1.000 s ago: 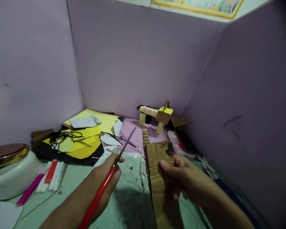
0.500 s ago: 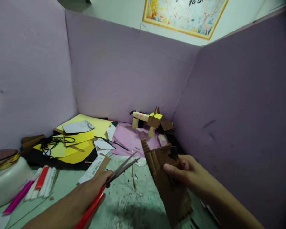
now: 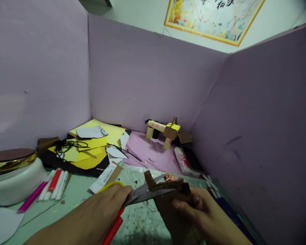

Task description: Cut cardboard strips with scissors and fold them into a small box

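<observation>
My left hand [image 3: 112, 200] grips a pair of scissors [image 3: 140, 194] with red handles, its fingers wrapped round them. The blades are apart, and the upper part of a brown piece of corrugated cardboard [image 3: 168, 207] lies between them. On the right, my right hand [image 3: 201, 204] pinches that cardboard, thumb on the near face. A narrow strip of the cardboard sticks up beside the blades. The fingers behind the cardboard are hidden. A yellow curved edge [image 3: 111, 185] shows just beyond my left hand.
Yellow paper sheets [image 3: 97, 160] and black cord [image 3: 67, 146] lie at the back left. Several markers [image 3: 54, 183] and a white jar [image 3: 20, 183] stand left. A yellow paper animal figure [image 3: 158, 127] stands on pink paper [image 3: 142, 149]. Purple panels [image 3: 153, 78] enclose the table.
The scissors have moved right, and their blades now straddle the cardboard's upper part. The cardboard has been lowered and tilted. The view has shifted slightly left.
</observation>
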`<state>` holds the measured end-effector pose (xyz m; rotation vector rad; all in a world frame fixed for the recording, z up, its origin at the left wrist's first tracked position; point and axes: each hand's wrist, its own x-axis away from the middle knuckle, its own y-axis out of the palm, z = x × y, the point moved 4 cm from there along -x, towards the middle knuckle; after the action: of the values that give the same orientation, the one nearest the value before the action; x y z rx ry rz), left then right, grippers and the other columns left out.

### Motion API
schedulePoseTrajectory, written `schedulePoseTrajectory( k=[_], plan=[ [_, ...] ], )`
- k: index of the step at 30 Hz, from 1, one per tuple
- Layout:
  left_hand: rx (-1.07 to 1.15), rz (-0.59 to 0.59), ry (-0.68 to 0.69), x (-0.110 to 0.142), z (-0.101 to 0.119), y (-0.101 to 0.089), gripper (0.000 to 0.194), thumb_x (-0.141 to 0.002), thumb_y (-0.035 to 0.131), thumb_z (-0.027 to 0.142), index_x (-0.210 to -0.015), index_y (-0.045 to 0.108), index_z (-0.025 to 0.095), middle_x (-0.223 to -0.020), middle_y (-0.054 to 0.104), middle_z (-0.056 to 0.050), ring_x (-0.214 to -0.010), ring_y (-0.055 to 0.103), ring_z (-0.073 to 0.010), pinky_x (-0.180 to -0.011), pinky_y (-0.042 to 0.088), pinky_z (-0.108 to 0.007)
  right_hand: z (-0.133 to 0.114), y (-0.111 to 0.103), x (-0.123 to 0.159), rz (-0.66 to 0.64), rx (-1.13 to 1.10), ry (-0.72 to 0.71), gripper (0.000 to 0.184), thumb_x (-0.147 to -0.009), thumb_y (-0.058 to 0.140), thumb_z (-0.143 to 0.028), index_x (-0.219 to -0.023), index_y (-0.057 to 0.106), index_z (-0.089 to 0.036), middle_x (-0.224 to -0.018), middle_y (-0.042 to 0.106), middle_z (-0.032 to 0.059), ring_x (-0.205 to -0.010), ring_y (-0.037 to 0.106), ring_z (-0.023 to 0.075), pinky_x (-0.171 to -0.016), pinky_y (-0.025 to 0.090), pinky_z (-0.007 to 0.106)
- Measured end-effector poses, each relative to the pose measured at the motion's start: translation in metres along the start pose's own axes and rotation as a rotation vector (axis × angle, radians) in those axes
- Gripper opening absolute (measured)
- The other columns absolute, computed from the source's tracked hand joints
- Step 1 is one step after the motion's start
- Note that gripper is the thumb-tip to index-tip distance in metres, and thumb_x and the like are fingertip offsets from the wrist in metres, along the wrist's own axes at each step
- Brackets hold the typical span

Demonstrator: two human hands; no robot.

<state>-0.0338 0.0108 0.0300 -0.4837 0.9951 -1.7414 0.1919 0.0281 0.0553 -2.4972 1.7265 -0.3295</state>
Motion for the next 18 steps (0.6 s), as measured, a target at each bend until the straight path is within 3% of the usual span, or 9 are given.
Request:
schedulePoseTrajectory(
  k=[5, 11, 18],
  plan=[
    [-0.069, 0.022, -0.033, 0.003, 0.001, -0.002, 0.057, -0.063, 0.040, 0.012, -0.116, 0.054, 0.025, -0.101, 0.064, -0.007, -0.084, 0.062, -0.0253, -0.068, 0.046, -0.031, 0.006, 0.001, 0.001, -0.025, 0.004, 0.029, 0.020, -0.068, 0.069, -0.035, -0.071, 0.062, -0.017, -0.066, 0.048, -0.0015, -0.061, 0.042, 0.0118, -0.056, 0.037, 0.023],
    [-0.087, -0.023, -0.022, 0.008, 0.009, -0.012, 0.067, -0.053, 0.049, 0.015, -0.120, 0.055, 0.023, -0.111, 0.064, -0.010, -0.089, 0.062, -0.0310, -0.074, 0.048, -0.037, 0.004, 0.006, 0.002, -0.040, 0.038, -0.030, 0.022, -0.071, 0.064, -0.038, -0.067, 0.058, -0.018, -0.062, 0.044, -0.0026, -0.057, 0.036, 0.0110, -0.052, 0.033, 0.023],
    [0.079, -0.069, 0.012, 0.012, 0.014, -0.026, 0.060, -0.066, 0.053, 0.017, -0.125, 0.053, 0.030, -0.118, 0.065, -0.005, -0.101, 0.061, -0.0281, -0.086, 0.046, -0.036, 0.008, 0.006, 0.000, -0.012, 0.102, -0.062, 0.025, -0.071, 0.063, -0.041, -0.065, 0.058, -0.017, -0.060, 0.042, -0.0024, -0.056, 0.036, 0.0109, -0.051, 0.034, 0.023]
  ],
)
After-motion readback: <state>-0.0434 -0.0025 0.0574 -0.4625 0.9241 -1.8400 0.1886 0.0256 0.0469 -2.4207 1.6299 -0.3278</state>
